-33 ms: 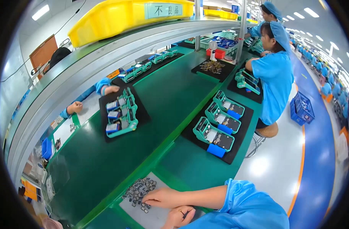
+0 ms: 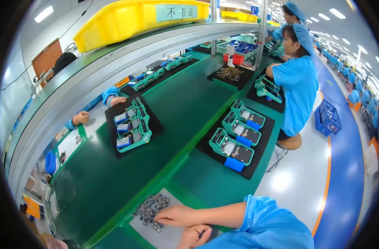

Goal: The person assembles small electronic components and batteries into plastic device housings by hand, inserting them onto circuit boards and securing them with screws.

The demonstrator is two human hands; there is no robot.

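My right hand (image 2: 176,215) lies low over a white sheet (image 2: 146,233), fingers pressed together and tips at the edge of a pile of small dark-rimmed metal pieces (image 2: 149,206). Whether a piece is between its fingertips cannot be made out. Below its wrist, my left hand (image 2: 194,236) is closed with curled fingers, a ring on one of them; what it holds, if anything, is hidden. Beyond, a black mat (image 2: 258,159) on the green bench carries three green fixtures (image 2: 235,147) with blue blocks at their near ends.
Across the bench, a co-worker's hand (image 2: 118,101) touches another black mat (image 2: 156,124) with green fixtures (image 2: 133,128). A metal shelf (image 2: 127,46) with a yellow bin (image 2: 127,23) overhangs the far side. To the right, a seated person (image 2: 299,79) in blue and a blue crate (image 2: 328,118).
The mat with fixtures across the bench has shifted slightly nearer and turned a little, with the co-worker's hand at its edge. My own hands have not visibly moved.
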